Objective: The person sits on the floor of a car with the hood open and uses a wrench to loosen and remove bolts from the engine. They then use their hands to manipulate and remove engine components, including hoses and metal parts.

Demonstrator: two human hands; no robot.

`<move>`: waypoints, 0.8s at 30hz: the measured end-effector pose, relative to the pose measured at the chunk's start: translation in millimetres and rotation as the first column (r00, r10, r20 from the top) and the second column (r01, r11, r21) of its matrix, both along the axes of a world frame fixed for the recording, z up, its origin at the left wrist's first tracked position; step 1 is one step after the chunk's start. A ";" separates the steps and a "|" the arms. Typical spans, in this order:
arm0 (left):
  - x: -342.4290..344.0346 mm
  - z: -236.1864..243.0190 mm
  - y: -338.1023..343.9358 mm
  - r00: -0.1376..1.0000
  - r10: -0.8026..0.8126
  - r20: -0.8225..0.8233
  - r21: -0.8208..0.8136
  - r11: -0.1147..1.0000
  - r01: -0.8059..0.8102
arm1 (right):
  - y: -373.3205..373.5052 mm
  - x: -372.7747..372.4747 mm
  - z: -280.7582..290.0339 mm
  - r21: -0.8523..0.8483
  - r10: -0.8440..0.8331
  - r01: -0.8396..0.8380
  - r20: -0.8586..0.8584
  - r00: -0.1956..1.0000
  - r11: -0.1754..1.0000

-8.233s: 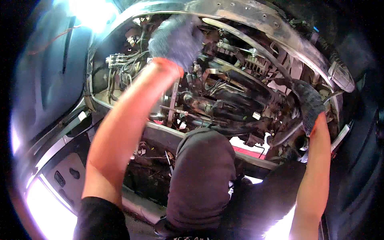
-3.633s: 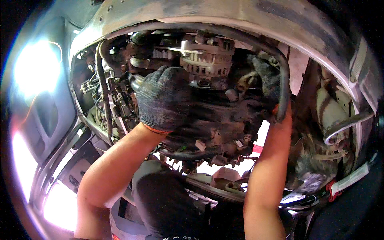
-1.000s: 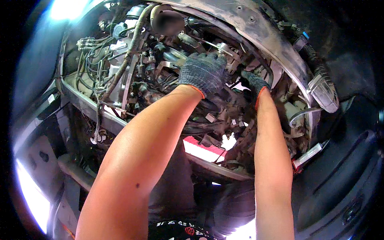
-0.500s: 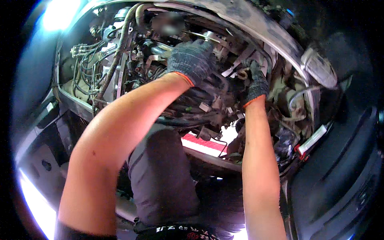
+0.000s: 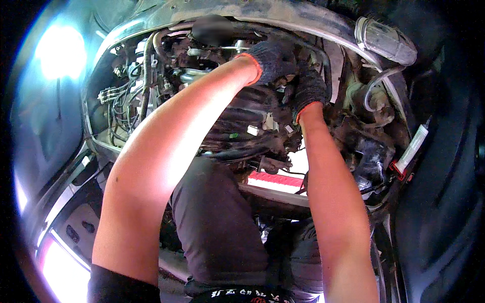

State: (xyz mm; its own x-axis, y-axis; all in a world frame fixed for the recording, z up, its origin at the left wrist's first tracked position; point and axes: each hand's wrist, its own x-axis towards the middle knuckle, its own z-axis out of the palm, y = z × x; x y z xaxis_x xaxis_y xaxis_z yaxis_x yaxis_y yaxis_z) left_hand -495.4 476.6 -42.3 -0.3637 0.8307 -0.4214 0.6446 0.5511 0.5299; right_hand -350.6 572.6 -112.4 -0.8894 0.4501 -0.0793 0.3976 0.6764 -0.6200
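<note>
Both my hands wear dark grey knit gloves with orange cuffs and are deep among the parts of an engine bay (image 5: 242, 116). My left hand (image 5: 273, 61) is bent over toward the right, with its fingers curled. Just right of it and slightly lower, my right hand (image 5: 309, 87) reaches up, fingers closed close to the left ones. What they grip between them is dark and hidden by the gloves. A metal pulley-like part (image 5: 241, 46) shows beside the left wrist.
A ribbed hose (image 5: 147, 76) and a bundle of thin cables (image 5: 115, 108) run at the left. A translucent cylindrical part (image 5: 386, 41) with a hose sits at the upper right. A white tube (image 5: 414, 146) with a red end leans at the right rim. A bright lamp (image 5: 60, 50) shines upper left.
My left hand has moved right, close to my right hand, which has shifted slightly left. A brown ring-shaped piece seen by the right fingers is now hidden. The view has shifted too.
</note>
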 end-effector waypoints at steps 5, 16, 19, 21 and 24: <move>4.2 -13.9 -27.7 0.842 -0.271 -0.467 0.086 0.933 0.348 | 3.3 -0.4 -2.6 0.065 -0.010 0.007 0.042 0.999 0.998; 73.9 15.0 -24.9 0.974 0.224 -0.034 -0.013 0.974 -0.224 | 8.1 2.3 -19.4 0.086 -0.077 0.079 -0.027 0.997 0.993; 86.7 20.4 -28.9 0.776 0.559 0.294 0.049 0.801 -0.596 | 5.1 0.3 -13.7 0.126 -0.081 0.081 -0.010 0.997 0.989; 90.9 1.5 -43.9 0.930 0.224 -0.290 0.230 0.960 -0.160 | 0.2 -6.5 2.9 0.132 -0.070 0.047 0.174 0.982 0.990; 100.3 -5.4 -31.4 0.923 0.316 -0.221 0.059 0.949 -0.311 | 3.0 -6.5 2.2 0.176 -0.047 0.017 0.168 0.985 0.984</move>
